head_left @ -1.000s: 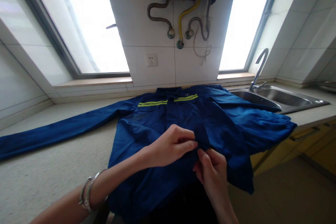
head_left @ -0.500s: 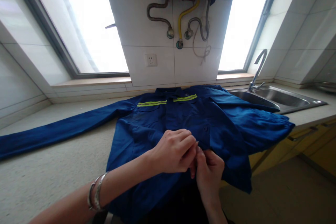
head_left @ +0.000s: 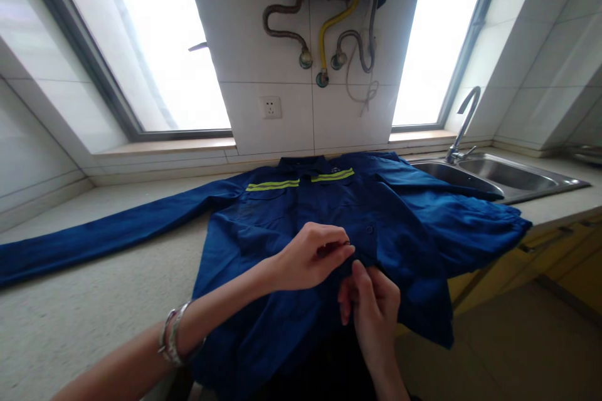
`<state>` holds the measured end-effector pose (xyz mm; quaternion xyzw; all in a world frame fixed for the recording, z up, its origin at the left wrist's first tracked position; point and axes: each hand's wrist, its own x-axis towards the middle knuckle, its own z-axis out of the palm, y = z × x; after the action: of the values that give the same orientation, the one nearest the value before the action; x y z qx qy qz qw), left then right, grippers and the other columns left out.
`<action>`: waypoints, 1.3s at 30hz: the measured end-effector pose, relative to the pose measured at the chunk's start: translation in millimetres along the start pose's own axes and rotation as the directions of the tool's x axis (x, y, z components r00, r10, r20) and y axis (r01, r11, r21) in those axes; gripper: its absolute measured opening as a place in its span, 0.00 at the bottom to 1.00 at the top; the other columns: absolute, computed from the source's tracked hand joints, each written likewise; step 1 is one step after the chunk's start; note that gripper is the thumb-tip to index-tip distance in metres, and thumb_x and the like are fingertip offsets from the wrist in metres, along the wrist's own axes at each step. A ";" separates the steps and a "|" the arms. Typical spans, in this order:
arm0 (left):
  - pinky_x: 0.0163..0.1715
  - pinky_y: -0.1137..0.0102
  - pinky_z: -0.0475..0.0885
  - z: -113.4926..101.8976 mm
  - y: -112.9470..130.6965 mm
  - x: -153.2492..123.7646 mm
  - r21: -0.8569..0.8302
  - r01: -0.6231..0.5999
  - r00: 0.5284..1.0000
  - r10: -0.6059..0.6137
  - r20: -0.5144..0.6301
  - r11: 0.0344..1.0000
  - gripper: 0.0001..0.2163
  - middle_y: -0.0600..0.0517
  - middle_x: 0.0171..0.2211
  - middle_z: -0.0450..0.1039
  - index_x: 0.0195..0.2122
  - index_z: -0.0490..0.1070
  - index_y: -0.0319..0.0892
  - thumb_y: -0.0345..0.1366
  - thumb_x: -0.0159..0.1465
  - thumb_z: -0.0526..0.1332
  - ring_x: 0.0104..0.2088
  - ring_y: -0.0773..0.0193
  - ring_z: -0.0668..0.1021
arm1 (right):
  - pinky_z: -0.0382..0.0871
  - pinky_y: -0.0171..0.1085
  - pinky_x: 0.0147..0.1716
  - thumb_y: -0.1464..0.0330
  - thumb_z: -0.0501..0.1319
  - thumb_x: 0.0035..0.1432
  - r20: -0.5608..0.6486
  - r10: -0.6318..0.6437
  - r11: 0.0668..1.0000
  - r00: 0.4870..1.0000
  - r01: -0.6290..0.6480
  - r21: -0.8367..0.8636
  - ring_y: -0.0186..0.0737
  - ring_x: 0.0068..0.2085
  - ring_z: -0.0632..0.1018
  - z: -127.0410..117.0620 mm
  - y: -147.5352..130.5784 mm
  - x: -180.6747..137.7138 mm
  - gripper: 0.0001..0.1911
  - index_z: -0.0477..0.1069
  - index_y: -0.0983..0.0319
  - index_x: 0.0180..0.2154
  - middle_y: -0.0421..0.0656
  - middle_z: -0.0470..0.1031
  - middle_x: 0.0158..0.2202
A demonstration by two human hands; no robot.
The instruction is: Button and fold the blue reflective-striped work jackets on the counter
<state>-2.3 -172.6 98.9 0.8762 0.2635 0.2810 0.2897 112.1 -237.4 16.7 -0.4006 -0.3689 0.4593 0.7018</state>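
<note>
A dark blue work jacket [head_left: 263, 244] with yellow-green reflective strips lies spread across the counter, its collar toward the wall. My left hand [head_left: 315, 257], with bracelets at the wrist, is above the jacket front. Its thumb and forefinger are pinched together, and whatever is between them is too small to make out. Close by on the right, my right hand [head_left: 374, 301] is closed, thumb against fingers, on the fabric of the jacket's front edge. A button [head_left: 370, 230] shows on the cloth just above that hand.
One sleeve stretches left along the pale counter [head_left: 117, 288]; the other hangs over the front edge near the double sink [head_left: 510, 173] and faucet [head_left: 463, 125]. Yellow cabinets [head_left: 559, 250] stand below. Pipes [head_left: 324, 31] and a socket [head_left: 270, 107] are on the tiled wall.
My left hand has moved slightly up, away from the right hand, so a gap shows between their fingertips. My right hand has stayed nearly in place. The jacket lies much as before.
</note>
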 end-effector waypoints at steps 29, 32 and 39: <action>0.27 0.74 0.59 -18.4 8.7 -0.3 0.189 -0.200 0.964 0.159 0.215 0.961 0.13 0.53 0.25 0.63 0.27 0.62 0.40 0.36 0.68 0.48 0.25 0.70 0.64 | 0.45 0.22 0.08 0.49 0.59 0.52 0.134 0.294 0.955 0.946 -0.298 0.009 0.21 0.11 0.56 -1.6 -8.6 2.3 0.24 0.62 0.64 0.22 0.32 0.59 0.15; 0.28 0.75 0.60 -18.3 7.9 0.7 0.193 -0.185 0.965 0.141 0.219 0.964 0.11 0.54 0.26 0.64 0.27 0.62 0.40 0.34 0.66 0.50 0.26 0.71 0.65 | 0.48 0.22 0.10 0.50 0.60 0.51 0.105 0.307 0.951 0.946 -0.302 -0.063 0.22 0.13 0.57 0.9 -15.0 3.8 0.23 0.61 0.64 0.21 0.33 0.60 0.15; 0.24 0.75 0.55 -9.6 3.3 0.7 0.248 -0.217 0.972 0.186 0.143 0.944 0.12 0.58 0.21 0.57 0.22 0.55 0.41 0.30 0.63 0.51 0.22 0.73 0.60 | 0.48 0.24 0.10 0.48 0.61 0.48 0.001 0.143 0.983 0.990 -0.142 -0.116 0.23 0.13 0.57 7.9 -15.5 0.0 0.26 0.58 0.62 0.17 0.33 0.57 0.13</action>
<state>-7.0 -170.9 107.8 0.9441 0.1896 0.2199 0.1559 110.5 -239.6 33.8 -0.4637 -0.3683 0.4880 0.6412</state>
